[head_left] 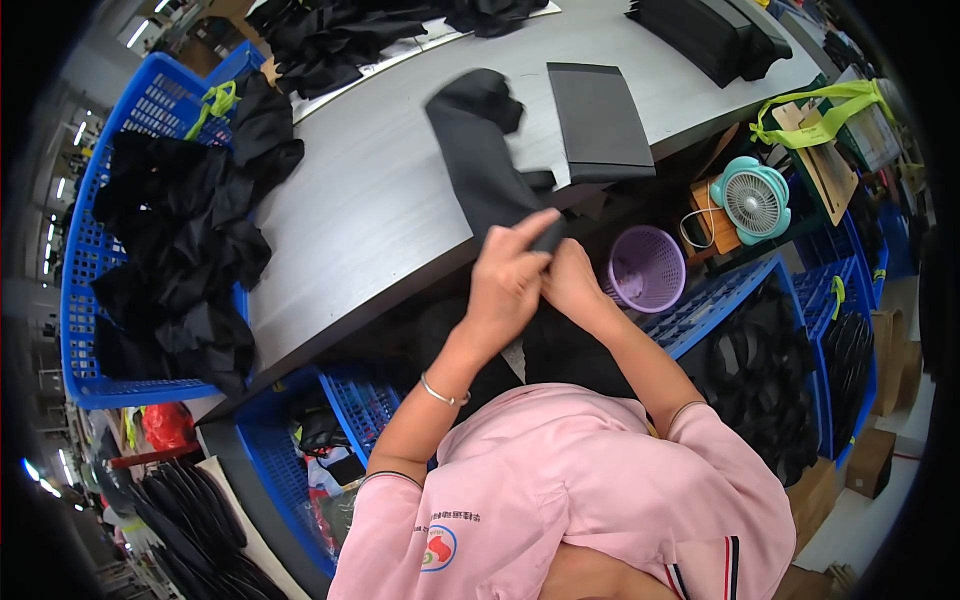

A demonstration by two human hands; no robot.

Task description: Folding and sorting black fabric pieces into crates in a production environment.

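A black fabric piece (475,150) lies partly on the grey table, with its far end curled over and its near end reaching past the front edge. At that near end, my left hand (508,285) is closed on the cloth, its index finger stretched out along it. Close beside it, my right hand (575,285) is closed with the fingers pinched together at the same end of the cloth. What lies between its fingertips is mostly hidden. To the right of the cloth, a flat dark rectangular panel (604,118) rests at the table edge.
Black cloth fills a blue basket (72,290) at the left. A stack of black pieces (705,40) stands at the far right of the grey table (350,200). Below the right edge are a purple bin (647,268), a teal fan (752,200) and blue crates (735,305).
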